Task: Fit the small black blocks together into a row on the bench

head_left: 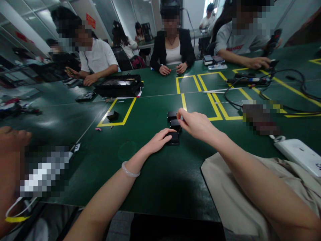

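Note:
Several small black plastic blocks [176,125] stand close together in a line on the green table, in front of me. My left hand [160,140] rests on the nearest block [173,139], its thumb on top and fingers along the far edge, holding it against the table. Above the farther blocks is my right hand [197,124], fingertips curled together in a pinch. Whatever lies between those fingertips is too small or hidden to make out. Part of the middle block is covered by my right fingers.
Yellow tape [110,125] marks rectangles on the table [150,187]. A black part [112,115] lies in the left one, near a large black casing [119,86]. At right are cables [298,77], a white power bank [299,155] and beige cloth [233,187]. People sit opposite.

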Motion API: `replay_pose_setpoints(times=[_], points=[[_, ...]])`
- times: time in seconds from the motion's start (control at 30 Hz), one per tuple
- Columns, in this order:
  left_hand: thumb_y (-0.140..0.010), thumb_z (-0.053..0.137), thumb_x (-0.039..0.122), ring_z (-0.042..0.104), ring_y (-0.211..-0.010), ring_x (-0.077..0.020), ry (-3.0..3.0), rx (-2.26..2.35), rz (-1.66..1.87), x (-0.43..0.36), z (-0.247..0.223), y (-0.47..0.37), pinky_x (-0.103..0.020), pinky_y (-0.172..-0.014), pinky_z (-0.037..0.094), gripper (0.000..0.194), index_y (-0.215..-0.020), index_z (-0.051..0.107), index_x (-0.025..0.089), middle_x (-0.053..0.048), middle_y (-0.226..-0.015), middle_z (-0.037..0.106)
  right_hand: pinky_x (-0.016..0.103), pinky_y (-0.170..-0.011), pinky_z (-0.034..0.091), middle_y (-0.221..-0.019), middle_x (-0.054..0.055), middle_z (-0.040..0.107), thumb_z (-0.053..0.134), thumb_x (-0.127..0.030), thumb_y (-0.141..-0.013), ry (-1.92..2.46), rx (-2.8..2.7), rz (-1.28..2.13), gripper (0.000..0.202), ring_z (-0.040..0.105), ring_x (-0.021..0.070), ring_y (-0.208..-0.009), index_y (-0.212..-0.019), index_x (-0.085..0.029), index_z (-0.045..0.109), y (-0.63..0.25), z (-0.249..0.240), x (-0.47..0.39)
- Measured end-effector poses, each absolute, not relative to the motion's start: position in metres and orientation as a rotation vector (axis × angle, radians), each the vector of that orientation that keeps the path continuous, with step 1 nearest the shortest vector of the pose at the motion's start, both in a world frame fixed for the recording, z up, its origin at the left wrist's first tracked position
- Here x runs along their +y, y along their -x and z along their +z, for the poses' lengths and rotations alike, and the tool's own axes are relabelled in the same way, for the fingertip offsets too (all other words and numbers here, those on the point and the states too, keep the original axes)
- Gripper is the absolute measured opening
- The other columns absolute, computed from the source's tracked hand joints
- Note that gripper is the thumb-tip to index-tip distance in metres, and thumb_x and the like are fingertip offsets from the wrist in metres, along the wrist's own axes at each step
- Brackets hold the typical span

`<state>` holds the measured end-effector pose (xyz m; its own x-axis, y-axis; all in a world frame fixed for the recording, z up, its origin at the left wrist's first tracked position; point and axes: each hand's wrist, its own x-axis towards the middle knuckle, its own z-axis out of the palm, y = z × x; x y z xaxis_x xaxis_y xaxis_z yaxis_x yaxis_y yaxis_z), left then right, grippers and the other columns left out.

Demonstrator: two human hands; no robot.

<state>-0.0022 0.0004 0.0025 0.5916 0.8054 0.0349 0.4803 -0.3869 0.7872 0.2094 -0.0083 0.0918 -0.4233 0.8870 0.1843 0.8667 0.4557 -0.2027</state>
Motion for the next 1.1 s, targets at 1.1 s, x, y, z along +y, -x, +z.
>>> replay_pose_setpoints(times=[1.1], points=[[-0.096,0.041,0.037,0.052,-0.118,-0.024,-2.058,1.024,0.539,0.0002,0.0023,0.0023,-0.039,-0.106,0.036,0.036,-0.126,0.054,0.02,-0.008,-0.126,0.058,0.027,-0.052,0.021,-0.083,0.005,0.069,0.033,-0.033,-0.096,1.518,-2.462,0.1,0.024,0.062,0.0194,-0.069,-0.111,-0.022,0.049,-0.2092,0.0936,-0.0097]])
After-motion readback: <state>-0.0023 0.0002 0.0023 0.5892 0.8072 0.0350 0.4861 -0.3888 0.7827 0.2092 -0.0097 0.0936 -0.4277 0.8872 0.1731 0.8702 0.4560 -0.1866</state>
